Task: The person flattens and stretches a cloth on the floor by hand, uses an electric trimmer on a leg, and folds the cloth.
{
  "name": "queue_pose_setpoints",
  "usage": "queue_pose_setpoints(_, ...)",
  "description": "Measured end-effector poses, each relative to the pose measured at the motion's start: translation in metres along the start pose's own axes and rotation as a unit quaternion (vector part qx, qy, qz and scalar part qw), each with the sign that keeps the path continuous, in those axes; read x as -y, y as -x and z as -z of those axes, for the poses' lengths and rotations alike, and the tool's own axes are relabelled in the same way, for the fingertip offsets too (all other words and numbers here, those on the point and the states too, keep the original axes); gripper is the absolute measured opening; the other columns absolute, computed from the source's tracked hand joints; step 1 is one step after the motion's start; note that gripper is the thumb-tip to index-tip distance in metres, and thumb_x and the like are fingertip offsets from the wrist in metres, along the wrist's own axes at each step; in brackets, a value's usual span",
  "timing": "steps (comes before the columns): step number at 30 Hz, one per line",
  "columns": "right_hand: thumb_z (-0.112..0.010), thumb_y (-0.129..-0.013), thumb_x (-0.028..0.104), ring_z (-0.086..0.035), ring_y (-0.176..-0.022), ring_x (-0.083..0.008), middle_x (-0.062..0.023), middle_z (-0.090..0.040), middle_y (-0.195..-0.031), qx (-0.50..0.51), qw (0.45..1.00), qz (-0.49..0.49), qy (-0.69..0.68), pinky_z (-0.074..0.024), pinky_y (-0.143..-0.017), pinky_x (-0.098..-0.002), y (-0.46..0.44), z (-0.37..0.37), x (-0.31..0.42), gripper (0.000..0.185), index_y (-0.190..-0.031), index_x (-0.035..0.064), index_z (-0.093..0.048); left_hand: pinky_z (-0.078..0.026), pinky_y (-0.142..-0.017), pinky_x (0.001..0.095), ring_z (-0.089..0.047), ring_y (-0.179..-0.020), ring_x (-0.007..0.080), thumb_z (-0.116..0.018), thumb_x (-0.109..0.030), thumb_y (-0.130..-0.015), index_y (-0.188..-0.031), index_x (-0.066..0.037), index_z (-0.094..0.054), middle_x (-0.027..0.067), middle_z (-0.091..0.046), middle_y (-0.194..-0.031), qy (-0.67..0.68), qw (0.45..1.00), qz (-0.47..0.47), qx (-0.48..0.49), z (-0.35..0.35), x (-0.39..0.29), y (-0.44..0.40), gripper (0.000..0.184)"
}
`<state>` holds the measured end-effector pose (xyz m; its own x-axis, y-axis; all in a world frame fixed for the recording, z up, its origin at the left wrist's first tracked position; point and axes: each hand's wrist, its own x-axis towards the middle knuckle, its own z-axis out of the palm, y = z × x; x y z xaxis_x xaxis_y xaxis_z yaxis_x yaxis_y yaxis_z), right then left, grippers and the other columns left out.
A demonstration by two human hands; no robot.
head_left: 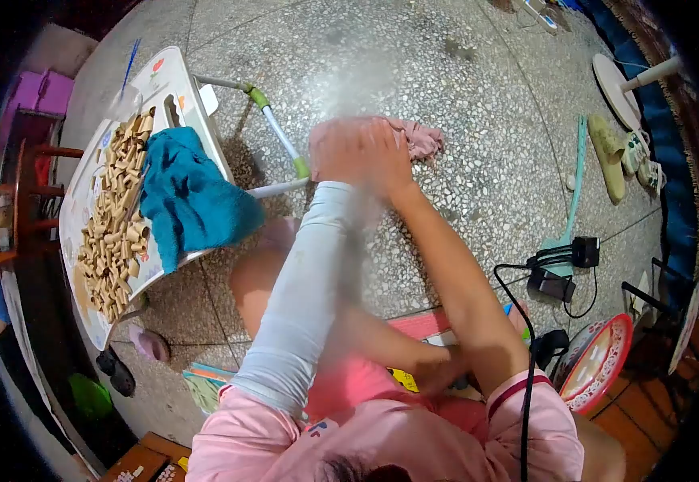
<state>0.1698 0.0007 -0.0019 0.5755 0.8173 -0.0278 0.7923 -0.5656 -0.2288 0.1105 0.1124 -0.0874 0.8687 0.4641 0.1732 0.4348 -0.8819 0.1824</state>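
A crumpled pink cloth (423, 140) lies on the speckled stone floor in front of me. My left hand (340, 158), below a pale grey sleeve cover, rests on the cloth's left part with its fingers closed on it. Right beside it, my right hand (387, 159) grips the same cloth from above. The two hands touch or nearly touch; a hazy smudge over them blurs the fingers. The cloth beneath my palms is hidden, and its loose end sticks out to the right.
A small white folding table (219, 159) at left bears many short tan tube pieces (112, 233) and a teal towel (193, 193). At right are a green fly swatter (579, 173), slippers (607, 153), black power adapters (585, 251) with cables, and a red-rimmed basin (619, 341).
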Motion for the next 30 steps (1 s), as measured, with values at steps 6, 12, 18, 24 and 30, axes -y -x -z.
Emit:
queue_pose_setpoints(6, -0.049, -0.085, 0.029, -0.049, -0.109, -0.0307, -0.0113, -0.055, -0.110, -0.216, 0.973, 0.081, -0.009, -0.0342, -0.094, -0.0509, 0.038, 0.012, 0.012, 0.033, -0.113, 0.0104, -0.053, -0.035, -0.100, 0.0536, -0.035, -0.132, 0.0335, -0.044, -0.040, -0.091, -0.142, -0.013, -0.036, 0.0120, -0.029, -0.150, -0.008, 0.974, 0.055, 0.218, 0.109, -0.049, 0.022, 0.058)
queue_pose_setpoints(12, -0.041, -0.090, 0.041, -0.011, -0.144, -0.0308, -0.0117, -0.018, -0.155, 0.194, 0.978, 0.054, -0.057, -0.0069, -0.110, -0.0619, 0.087, 0.076, 0.033, 0.068, -0.150, 0.0152, -0.021, -0.030, -0.100, 0.0579, -0.032, -0.133, 0.0360, -0.046, -0.040, -0.089, -0.145, -0.013, -0.032, 0.0139, -0.022, -0.153, 0.016, 0.976, 0.099, 0.191, 0.101, -0.056, 0.085, 0.064)
queue_pose_setpoints(18, -0.052, -0.086, 0.027, -0.035, -0.132, -0.0307, -0.0142, -0.045, -0.135, -0.111, 0.991, 0.073, -0.031, -0.0201, -0.109, -0.0532, 0.149, -0.007, 0.033, 0.052, -0.135, 0.0097, -0.043, -0.028, -0.098, 0.0644, -0.031, -0.132, 0.0407, -0.047, -0.037, -0.088, -0.143, -0.012, -0.034, 0.0193, -0.021, -0.151, 0.019, 0.973, 0.083, 0.212, 0.096, -0.062, 0.141, 0.062)
queue_pose_setpoints(24, -0.049, -0.083, 0.025, -0.013, -0.143, -0.0330, -0.0176, -0.018, -0.154, 0.062, 0.996, 0.030, -0.049, -0.0107, -0.107, -0.0643, 0.217, -0.029, 0.038, 0.071, -0.147, 0.0065, -0.023, -0.030, -0.096, 0.0659, -0.029, -0.133, 0.0408, -0.047, -0.032, -0.087, -0.141, -0.012, -0.036, 0.0184, -0.019, -0.152, -0.103, 0.974, -0.006, 0.200, 0.063, -0.069, 0.220, 0.058)
queue_pose_setpoints(30, -0.051, -0.082, 0.027, -0.016, -0.142, -0.0348, -0.0204, -0.019, -0.152, 0.052, 0.998, 0.021, 0.010, -0.0112, -0.108, -0.0639, 0.254, -0.018, 0.045, 0.075, -0.147, 0.0033, -0.022, -0.022, -0.103, 0.0645, -0.025, -0.135, 0.0430, -0.046, -0.034, -0.088, -0.145, -0.007, -0.028, 0.0236, -0.016, -0.151, -0.133, 0.969, -0.061, 0.198, 0.071, -0.079, 0.251, 0.065)
